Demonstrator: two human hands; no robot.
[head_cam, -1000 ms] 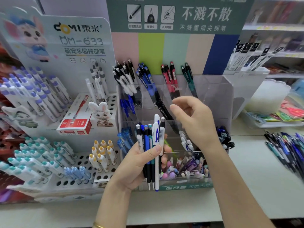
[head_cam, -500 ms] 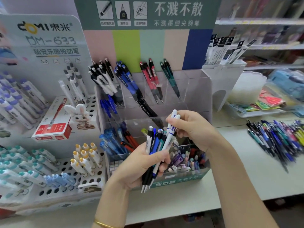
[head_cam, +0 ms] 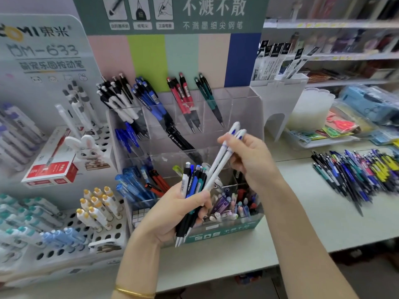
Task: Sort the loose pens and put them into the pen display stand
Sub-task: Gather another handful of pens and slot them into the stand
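Clamped round a mixed bundle of pens, my left hand holds it before the front of the pen display stand, which sits toward the rear edge of the bench. Change noted: a second ago my right hand hung empty above the bundle; it now pinches two white pens and has levered them out of line. Their long axis runs diagonally, tips low-left within the left fist, clicker ends pointing up-right. Judgement: selection made, placement pending. Further loose pens lie heaped near the bench's right edge.
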